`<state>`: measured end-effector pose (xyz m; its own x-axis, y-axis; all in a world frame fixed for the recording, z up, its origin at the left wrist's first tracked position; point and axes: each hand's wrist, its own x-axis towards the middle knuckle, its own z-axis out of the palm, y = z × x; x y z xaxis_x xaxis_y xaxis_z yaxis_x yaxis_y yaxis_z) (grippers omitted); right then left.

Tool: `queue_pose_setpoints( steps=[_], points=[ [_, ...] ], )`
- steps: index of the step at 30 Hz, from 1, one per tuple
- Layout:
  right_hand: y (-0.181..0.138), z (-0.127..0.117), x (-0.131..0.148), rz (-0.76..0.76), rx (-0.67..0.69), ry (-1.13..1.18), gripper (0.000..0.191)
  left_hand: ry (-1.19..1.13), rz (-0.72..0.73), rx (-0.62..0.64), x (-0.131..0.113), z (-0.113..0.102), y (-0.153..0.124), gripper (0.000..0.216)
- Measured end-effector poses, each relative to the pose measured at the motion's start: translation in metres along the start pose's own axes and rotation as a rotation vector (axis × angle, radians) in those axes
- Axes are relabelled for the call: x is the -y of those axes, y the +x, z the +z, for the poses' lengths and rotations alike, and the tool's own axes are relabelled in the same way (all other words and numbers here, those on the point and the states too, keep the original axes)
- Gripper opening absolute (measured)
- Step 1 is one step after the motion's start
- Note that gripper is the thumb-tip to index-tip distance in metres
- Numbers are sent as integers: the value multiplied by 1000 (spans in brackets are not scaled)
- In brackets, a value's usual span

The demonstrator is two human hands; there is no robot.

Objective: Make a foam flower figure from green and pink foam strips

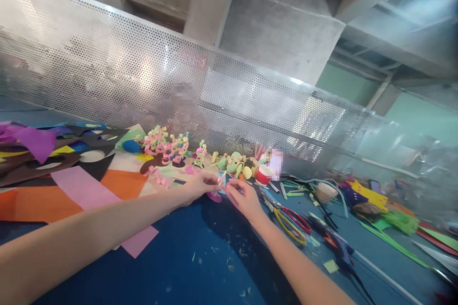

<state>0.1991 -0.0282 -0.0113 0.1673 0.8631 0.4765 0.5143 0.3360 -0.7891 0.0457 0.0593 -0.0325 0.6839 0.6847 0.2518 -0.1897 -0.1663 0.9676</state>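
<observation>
Both my arms reach forward over a blue table (186, 257). My left hand (200, 185) and my right hand (242, 196) meet at a small pink and light-coloured paper piece (219, 186). Both hands have their fingers pinched on it. A flat pink bit (214, 197) lies right under them. Just beyond stand several small curled-paper figures (166, 147) in pink, green and yellow.
Sheets of orange, pink, black and purple felt (71, 186) cover the left. Scissors with red and yellow handles (291, 221) lie to the right of my right hand, near a dark glue gun (336, 245), green strips and scraps. A perforated metal screen (143, 71) backs the table.
</observation>
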Motion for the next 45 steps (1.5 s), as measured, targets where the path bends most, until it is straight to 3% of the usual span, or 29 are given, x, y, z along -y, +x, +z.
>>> queue_pose_setpoints(
  steps=[6, 16, 25, 31, 40, 45],
  points=[
    [5, -7, 2, -18, 145, -59, 18, -2, 0, -9, 1, 0, 1, 25],
    [5, 0, -6, -19, 72, -38, 15, 5, -17, 58, -7, 3, 0, 37],
    [5, -1, -4, 1, 80, 14, 17, 8, -32, 45, -2, 2, 2, 32],
    [6, -2, -5, 13, 98, 49, 17, -23, -47, 19, 0, 2, 4, 54],
    [5, 2, -6, 53, 132, 109, 22, 32, -20, 76, -1, 3, 2, 38],
    [7, 2, -16, 124, 116, 144, 20, 32, -20, 33, 0, 3, 3, 34]
  ],
)
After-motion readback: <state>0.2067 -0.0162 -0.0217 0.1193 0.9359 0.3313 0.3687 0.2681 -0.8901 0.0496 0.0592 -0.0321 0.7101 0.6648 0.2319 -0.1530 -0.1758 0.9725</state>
